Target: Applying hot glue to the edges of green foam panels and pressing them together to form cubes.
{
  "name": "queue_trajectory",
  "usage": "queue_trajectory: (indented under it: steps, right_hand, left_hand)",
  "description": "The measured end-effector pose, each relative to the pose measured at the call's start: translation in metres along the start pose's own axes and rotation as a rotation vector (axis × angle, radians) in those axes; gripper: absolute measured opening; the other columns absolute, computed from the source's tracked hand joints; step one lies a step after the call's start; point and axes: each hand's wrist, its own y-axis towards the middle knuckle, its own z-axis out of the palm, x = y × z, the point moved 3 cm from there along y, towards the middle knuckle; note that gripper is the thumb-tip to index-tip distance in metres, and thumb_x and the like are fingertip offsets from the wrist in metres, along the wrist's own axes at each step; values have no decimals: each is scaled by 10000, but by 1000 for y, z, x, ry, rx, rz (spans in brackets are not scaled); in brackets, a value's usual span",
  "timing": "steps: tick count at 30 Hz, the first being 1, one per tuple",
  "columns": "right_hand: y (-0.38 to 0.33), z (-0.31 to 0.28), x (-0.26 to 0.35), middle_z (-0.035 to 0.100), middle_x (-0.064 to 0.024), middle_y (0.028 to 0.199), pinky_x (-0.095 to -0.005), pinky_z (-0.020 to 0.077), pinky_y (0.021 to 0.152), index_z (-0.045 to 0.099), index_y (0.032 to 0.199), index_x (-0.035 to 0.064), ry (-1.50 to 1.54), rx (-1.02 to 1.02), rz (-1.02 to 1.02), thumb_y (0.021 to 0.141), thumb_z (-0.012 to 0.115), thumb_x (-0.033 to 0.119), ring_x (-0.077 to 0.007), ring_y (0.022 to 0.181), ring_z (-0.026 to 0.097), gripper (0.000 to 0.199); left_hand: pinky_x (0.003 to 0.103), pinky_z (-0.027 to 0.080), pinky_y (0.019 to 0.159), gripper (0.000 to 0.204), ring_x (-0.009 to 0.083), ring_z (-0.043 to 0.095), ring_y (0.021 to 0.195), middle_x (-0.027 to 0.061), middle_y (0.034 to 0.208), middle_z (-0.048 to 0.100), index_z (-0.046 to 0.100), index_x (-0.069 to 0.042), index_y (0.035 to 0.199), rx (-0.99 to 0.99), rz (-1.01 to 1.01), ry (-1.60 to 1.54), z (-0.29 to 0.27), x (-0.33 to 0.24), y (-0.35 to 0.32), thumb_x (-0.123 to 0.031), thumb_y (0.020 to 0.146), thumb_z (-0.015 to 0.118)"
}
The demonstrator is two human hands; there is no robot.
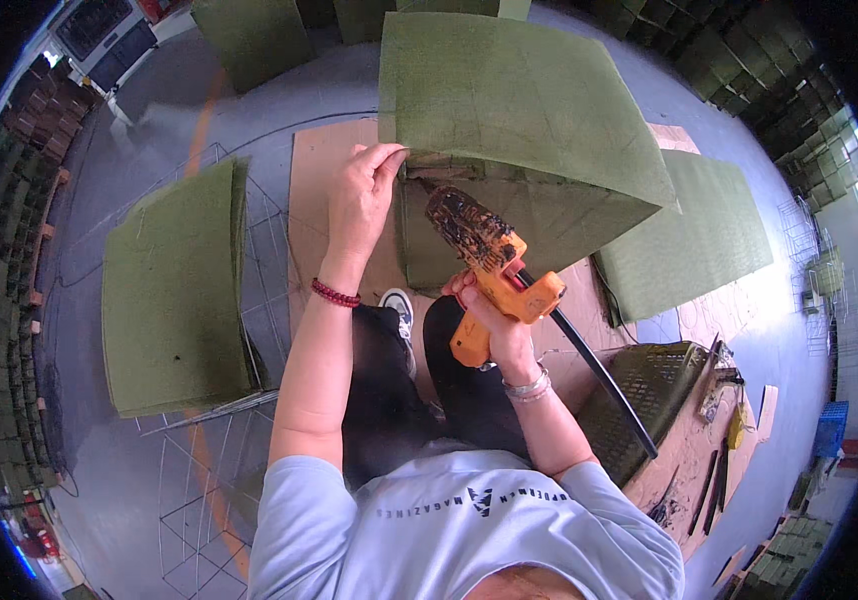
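My left hand [362, 195] pinches the near left corner of a large green felt-like panel [509, 90] that forms the top of a green box shape [509, 225] on a cardboard sheet [324, 175]. In my right hand [489, 320] is an orange glue gun [494, 265], its dirty, glue-crusted nozzle pointing up-left at the seam just under the lifted panel edge. A black cord [599, 375] runs from the gun down to the right. A red bead bracelet is on my left wrist, a silver bangle on my right.
A stack of green panels [174, 290] rests on a wire rack at the left. More green panels [694, 235] lie flat at the right. A dark plastic basket [649, 385] and tools sit at lower right. Stacks of green blocks line the far edges.
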Motion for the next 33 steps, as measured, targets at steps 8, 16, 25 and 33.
queue_trajectory:
  steps: [8, 16, 25, 33]
  right_hand:
    - [-4, -1, 2, 582, -50, 921, -302, 464, 816, 537, 955, 17, 1, -25, -15, 862, 590, 54, -154, 884, 580, 113]
    - [-6, -6, 4, 568, -52, 905, -317, 456, 819, 519, 952, 27, 1, -17, 12, 879, 562, 64, -157, 897, 571, 93]
    - [-4, -2, -1, 596, -33, 893, -275, 472, 779, 550, 952, 31, -113, -29, 39, 861, 607, 112, -131, 849, 594, 135]
    - [-5, -9, -9, 606, -33, 903, -269, 466, 786, 563, 959, 30, -102, -69, 23, 846, 622, 98, -118, 867, 588, 144]
  left_hand:
    - [309, 410, 569, 139, 213, 525, 608, 106, 713, 534, 634, -35, 916, 0, 8, 22, 1, 3, -1, -158, 861, 600]
    - [309, 410, 568, 146, 209, 523, 604, 104, 706, 529, 630, -36, 915, -10, 4, 13, 0, 2, -1, -169, 863, 598]
    - [309, 416, 574, 148, 219, 529, 615, 106, 709, 531, 629, -43, 918, 18, -16, 38, 1, -3, -1, -177, 865, 594]
    - [316, 412, 570, 145, 221, 523, 613, 105, 712, 532, 630, -46, 917, 9, 3, 39, 1, 1, -1, -176, 864, 594]
